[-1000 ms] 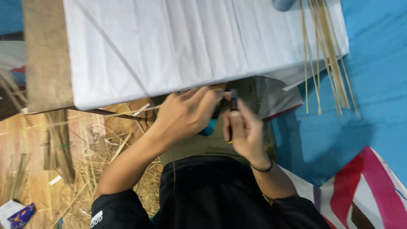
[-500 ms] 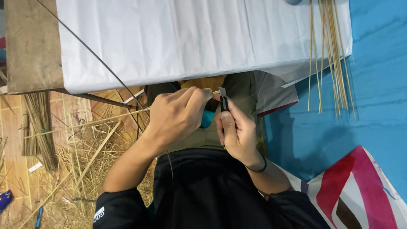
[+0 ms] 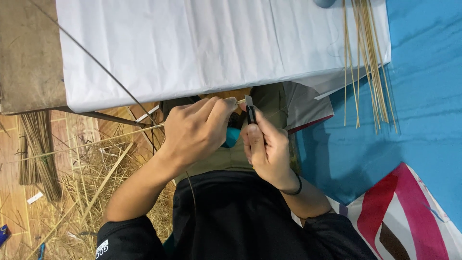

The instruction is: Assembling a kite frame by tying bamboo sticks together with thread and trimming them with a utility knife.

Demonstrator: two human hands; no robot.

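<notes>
- A white sheet point(image 3: 192, 48) covers the far half of the scene, over a brown board point(image 3: 29, 53) at far left.
- A blue mat point(image 3: 423, 106) fills the right, with a bundle of sticks point(image 3: 368, 62) across the sheet's right edge.
- Straw point(image 3: 91, 178) litters the floor at left.
- The left hand point(image 3: 195, 132) is closed, pinching a thin strip point(image 3: 96, 142) that runs left over the straw.
- The right hand point(image 3: 267, 149) grips a small knife point(image 3: 250, 107), blade at the strip, near the sheet's edge.
</notes>
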